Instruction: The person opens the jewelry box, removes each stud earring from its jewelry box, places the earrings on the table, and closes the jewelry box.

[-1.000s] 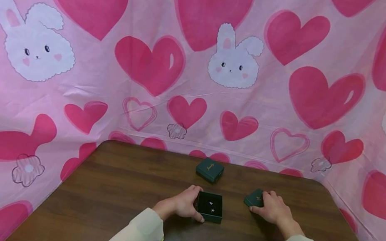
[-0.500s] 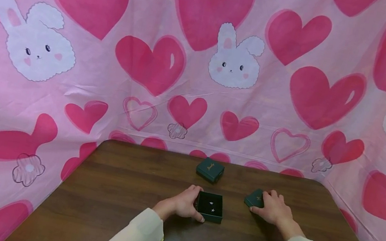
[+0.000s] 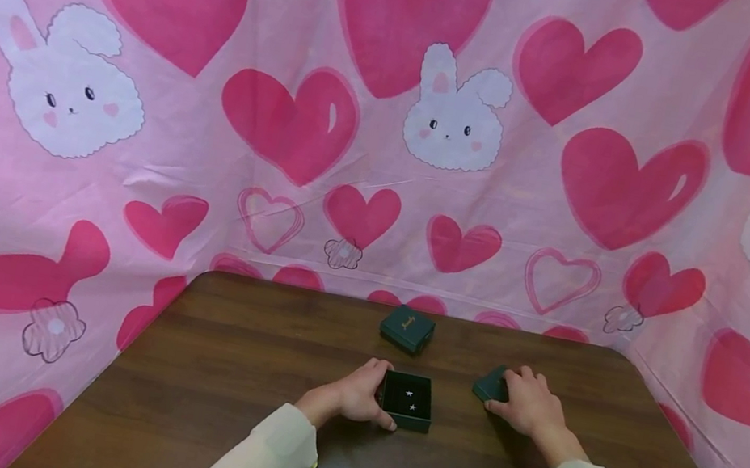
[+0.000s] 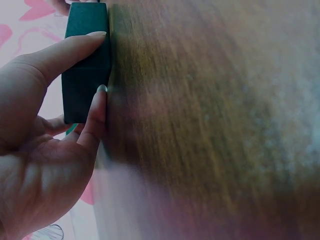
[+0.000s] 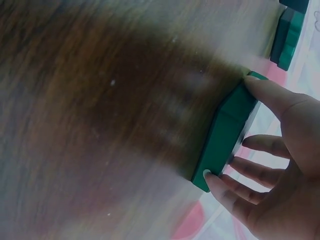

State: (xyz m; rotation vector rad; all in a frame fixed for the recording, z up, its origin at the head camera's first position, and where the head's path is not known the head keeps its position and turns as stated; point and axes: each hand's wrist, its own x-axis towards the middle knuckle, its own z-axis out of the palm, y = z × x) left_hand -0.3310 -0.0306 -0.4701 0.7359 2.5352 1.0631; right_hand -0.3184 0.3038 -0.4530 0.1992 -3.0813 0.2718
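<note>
My left hand [image 3: 359, 393] grips the left side of an open dark green jewelry box [image 3: 414, 424] on the table. Two small silvery star-shaped earrings [image 3: 412, 408] lie on its black lining. In the left wrist view, the thumb crosses one wall of the jewelry box [image 4: 86, 82] and fingertips touch the adjoining wall. To the right, my right hand [image 3: 529, 402] holds a green box lid [image 3: 488, 382] resting on the table. The right wrist view shows the thumb at one end of the lid [image 5: 226, 131] and fingertips near the other. The right hand hides part of the lid's top.
Behind the jewelry box sits another green box [image 3: 407, 328] with gold lettering. The brown wooden table [image 3: 281, 317] is bordered by a pink cloth [image 3: 371, 168] printed with hearts and rabbits, behind and at both sides.
My right hand's fingers have shifted slightly over the lid, and the gold mark on it is now covered. My left hand and the jewelry box stay in place.
</note>
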